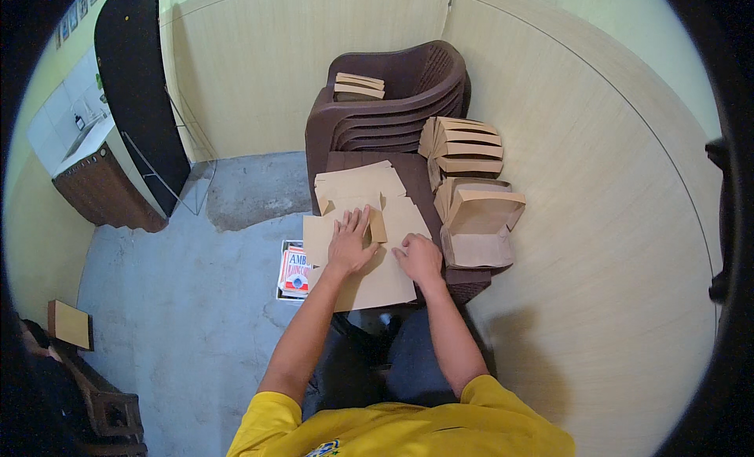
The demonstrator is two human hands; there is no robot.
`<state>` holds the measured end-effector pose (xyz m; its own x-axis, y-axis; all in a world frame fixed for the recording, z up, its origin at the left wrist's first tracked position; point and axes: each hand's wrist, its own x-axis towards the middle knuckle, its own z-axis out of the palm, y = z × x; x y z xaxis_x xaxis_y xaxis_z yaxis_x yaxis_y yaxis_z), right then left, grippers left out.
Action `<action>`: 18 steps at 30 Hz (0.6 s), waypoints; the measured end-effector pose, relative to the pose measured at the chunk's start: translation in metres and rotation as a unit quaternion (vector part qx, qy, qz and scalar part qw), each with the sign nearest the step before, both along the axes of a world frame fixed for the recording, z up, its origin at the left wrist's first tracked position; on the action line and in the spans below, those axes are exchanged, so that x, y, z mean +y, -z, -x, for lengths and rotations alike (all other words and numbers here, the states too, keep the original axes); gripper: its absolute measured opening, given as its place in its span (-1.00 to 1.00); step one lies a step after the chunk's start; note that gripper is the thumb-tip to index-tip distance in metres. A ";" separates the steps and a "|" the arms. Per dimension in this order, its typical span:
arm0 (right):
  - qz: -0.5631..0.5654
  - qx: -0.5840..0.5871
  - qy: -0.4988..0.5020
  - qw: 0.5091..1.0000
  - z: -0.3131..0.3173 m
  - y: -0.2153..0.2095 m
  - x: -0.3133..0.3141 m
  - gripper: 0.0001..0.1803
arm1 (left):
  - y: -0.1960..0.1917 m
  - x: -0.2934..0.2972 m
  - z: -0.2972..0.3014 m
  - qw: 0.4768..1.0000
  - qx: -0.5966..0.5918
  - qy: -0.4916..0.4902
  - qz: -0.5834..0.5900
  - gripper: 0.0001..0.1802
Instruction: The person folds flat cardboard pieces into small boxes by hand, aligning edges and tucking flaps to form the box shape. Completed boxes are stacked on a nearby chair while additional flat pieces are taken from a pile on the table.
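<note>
Beige panelled walls close in a corner where a dark brown desk (463, 282) carries flat brown cardboard box blanks (377, 280).

From the head view, the left hand (349, 243) lies spread, fingers flat on a folded flap of the top blank; the right hand (419, 257) rests beside it, fingers curled and pressing the sheet. Folded brown cardboard boxes (479, 221) sit just right of the blanks, more stacked farther off beside the stacked brown plastic chairs (393, 103).
</note>
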<state>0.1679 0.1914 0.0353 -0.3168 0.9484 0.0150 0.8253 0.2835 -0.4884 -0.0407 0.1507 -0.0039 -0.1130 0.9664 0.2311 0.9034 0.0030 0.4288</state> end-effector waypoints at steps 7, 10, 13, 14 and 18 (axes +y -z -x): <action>-0.064 -0.072 0.060 0.993 0.026 -0.011 -0.028 -0.45 | -0.002 -0.023 -0.021 0.998 0.034 0.042 0.025 -0.16; -0.084 -0.091 0.064 0.990 0.031 -0.009 -0.028 -0.41 | -0.004 -0.020 -0.028 0.999 0.037 0.025 0.025 -0.28; -0.036 -0.055 0.056 0.996 0.025 -0.007 -0.013 -0.41 | -0.006 -0.020 -0.030 0.997 0.062 0.015 0.037 -0.33; -0.011 -0.033 0.050 0.998 0.020 -0.006 -0.006 -0.41 | -0.006 -0.021 -0.031 0.998 0.061 0.017 0.029 -0.34; 0.039 0.073 0.079 0.993 0.014 0.005 0.005 -0.47 | -0.002 -0.024 -0.032 0.997 0.073 0.012 0.017 -0.37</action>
